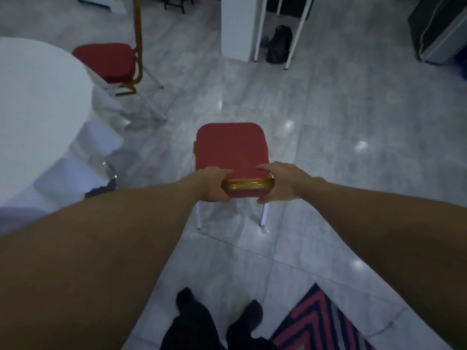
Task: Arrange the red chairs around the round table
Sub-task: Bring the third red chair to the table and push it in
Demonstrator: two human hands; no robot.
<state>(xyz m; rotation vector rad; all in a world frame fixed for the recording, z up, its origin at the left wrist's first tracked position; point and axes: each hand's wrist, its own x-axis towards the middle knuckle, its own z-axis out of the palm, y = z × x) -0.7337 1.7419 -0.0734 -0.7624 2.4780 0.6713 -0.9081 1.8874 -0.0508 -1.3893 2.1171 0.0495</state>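
Observation:
A red chair point(231, 149) with a gold frame and white legs stands on the tiled floor in front of me, its backrest top toward me. My left hand point(213, 184) grips the left end of the gold backrest and my right hand point(280, 181) grips the right end. The round table point(38, 97), draped in white cloth, fills the left side. A second red chair point(106, 61) stands at the table's far edge, its seat partly tucked beside the cloth.
White desk legs and a panel point(236, 26) stand at the back with a dark bag point(279, 45) beneath. A dark cabinet point(437, 29) sits far right. A red patterned rug point(316, 322) lies by my feet. Open tile floor lies right of the chair.

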